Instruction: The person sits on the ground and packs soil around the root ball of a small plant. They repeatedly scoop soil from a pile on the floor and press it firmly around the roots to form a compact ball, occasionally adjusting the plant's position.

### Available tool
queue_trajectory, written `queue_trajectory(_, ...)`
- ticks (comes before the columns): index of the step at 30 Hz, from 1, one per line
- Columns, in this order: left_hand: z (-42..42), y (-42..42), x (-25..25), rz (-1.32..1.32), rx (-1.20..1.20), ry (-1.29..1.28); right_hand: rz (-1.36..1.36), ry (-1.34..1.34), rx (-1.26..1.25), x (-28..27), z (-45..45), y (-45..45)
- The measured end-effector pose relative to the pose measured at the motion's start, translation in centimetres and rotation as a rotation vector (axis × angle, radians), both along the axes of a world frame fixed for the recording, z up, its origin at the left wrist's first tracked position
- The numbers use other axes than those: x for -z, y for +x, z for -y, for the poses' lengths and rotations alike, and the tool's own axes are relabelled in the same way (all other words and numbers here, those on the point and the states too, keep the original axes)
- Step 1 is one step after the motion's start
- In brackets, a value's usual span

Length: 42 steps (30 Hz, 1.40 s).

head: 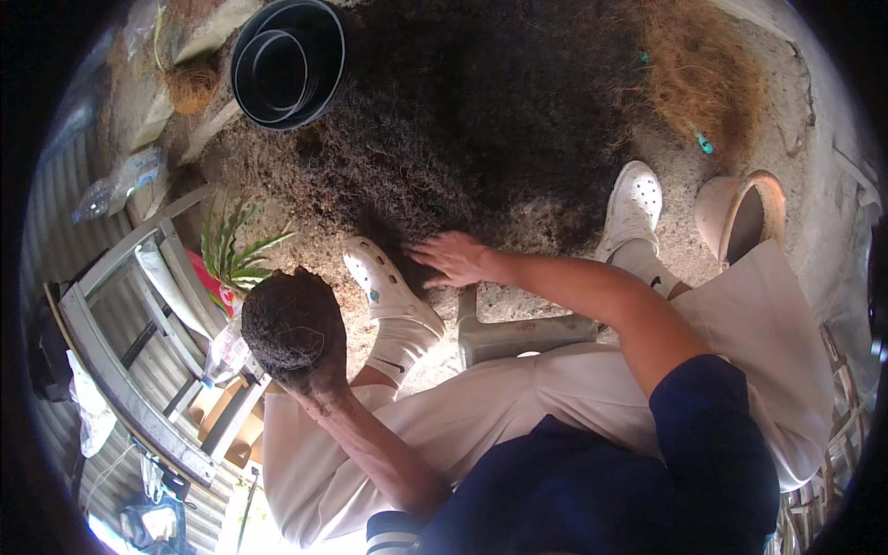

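My left hand [330,350], dirty with soil, is raised at the left and grips a round clump of dark, fibrous soil [284,326]. Long green leaves of a plant [236,250] show just beyond the clump; whether they grow from it I cannot tell. My right hand [449,258] reaches across between my shoes, its fingers spread at the near edge of a wide heap of dark, fibrous soil [479,125]. Nothing shows in its grasp, and its palm side is hidden.
Nested black pots [288,66] stand at the heap's far left. Brown coir fibre [707,76] lies far right, above a tipped clay pot [714,211]. White clogs [635,201] flank a grey stool [524,336]. A metal frame [132,395] and plastic bottle [125,184] are left.
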<state>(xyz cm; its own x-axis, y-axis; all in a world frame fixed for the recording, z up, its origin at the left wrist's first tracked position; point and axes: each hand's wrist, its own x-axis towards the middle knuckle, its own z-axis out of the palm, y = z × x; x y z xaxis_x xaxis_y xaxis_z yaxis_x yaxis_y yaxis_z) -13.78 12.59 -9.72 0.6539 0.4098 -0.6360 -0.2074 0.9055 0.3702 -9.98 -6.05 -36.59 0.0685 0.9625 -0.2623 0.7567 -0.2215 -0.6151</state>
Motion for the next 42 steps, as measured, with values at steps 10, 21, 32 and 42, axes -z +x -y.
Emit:
queue_trajectory(10,-0.1,0.0,1.3,-0.184,0.324,0.619,-0.474,0.155,0.810,-9.5,3.9,6.0)
queue_trajectory(21,1.6,3.0,0.4,-0.067,0.514,0.837,-0.965,-0.168,0.585,-6.7,5.0,12.4)
queue_trajectory(32,5.4,9.8,-4.0,0.127,0.231,0.492,-0.626,0.130,0.482,-9.8,8.8,24.2)
queue_trajectory(42,4.3,10.1,-6.0,0.281,0.195,-0.002,0.215,-0.129,0.908,-3.8,7.7,18.0)
